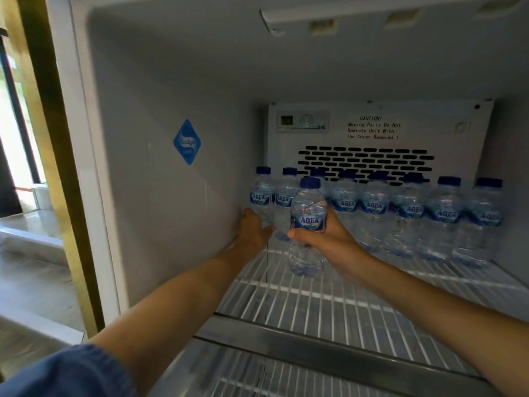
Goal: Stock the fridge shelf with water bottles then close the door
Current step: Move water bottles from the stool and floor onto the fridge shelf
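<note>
Held bottle (308, 209): my right hand (326, 239) has its fingers curled round the label, low over the wire shelf (329, 296), before the back row (409, 213). Left hand (253, 227), at its 9 o'clock: I cannot tell its fingers' state. Risk: a tilted set-down on the wires topples the row.

left hand (253, 228): arm outstretched | right hand (329, 239): arm outstretched, gripping bottle (308, 200)

right hand (329, 239) gripping water bottle (307, 202) over wire shelf (315, 305), left hand (253, 229) seemingly touching back-row bottle (262, 193)
</note>
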`<state>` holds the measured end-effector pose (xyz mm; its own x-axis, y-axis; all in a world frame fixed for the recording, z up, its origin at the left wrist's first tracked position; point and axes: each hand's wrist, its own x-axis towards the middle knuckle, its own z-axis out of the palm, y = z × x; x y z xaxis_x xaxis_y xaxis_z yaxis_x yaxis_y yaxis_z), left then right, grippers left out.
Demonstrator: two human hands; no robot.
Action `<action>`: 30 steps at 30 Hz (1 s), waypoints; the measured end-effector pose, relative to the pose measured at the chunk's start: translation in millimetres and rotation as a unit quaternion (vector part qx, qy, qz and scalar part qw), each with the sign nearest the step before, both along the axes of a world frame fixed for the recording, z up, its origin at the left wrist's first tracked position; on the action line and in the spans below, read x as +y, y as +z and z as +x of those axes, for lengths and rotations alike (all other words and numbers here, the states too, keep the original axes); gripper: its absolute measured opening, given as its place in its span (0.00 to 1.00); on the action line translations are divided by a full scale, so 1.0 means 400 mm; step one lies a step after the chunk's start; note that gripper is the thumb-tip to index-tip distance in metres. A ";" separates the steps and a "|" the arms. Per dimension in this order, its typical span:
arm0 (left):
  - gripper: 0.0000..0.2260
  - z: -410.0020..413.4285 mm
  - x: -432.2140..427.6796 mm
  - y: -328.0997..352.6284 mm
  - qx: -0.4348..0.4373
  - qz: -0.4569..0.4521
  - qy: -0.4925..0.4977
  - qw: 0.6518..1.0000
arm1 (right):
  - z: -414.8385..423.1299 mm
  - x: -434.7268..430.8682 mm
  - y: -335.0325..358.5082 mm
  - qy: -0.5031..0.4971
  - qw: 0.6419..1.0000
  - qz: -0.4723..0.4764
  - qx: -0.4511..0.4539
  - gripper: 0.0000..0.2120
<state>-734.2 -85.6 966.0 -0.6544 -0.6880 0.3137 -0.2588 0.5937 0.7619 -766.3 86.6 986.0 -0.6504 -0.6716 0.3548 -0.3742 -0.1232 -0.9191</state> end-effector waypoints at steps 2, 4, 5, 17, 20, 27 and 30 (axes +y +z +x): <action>0.25 0.010 0.005 0.006 -0.019 0.015 -0.001 1.000 | 0.001 0.009 0.000 0.021 0.999 0.026 0.000 0.34; 0.31 0.029 0.019 0.024 -0.068 0.013 -0.003 0.998 | -0.004 0.019 -0.010 0.040 0.997 0.065 0.006 0.34; 0.33 0.044 0.025 0.036 -0.110 -0.008 -0.016 0.994 | -0.008 0.021 -0.015 0.036 0.996 0.081 0.009 0.32; 0.36 0.322 0.084 0.033 -0.463 -0.169 -0.179 0.852 | 0.036 -0.221 -0.020 -0.112 0.987 0.102 0.052 0.34; 0.36 0.324 0.081 0.008 -0.447 -0.178 -0.182 0.858 | 0.041 -0.263 -0.023 -0.141 0.981 0.112 0.069 0.34; 0.36 0.328 0.085 0.011 -0.447 -0.185 -0.187 0.855 | 0.046 -0.274 -0.032 -0.159 0.972 0.152 0.079 0.45; 0.36 0.330 0.086 0.014 -0.442 -0.178 -0.189 0.859 | 0.042 -0.269 -0.032 -0.160 0.970 0.161 0.082 0.37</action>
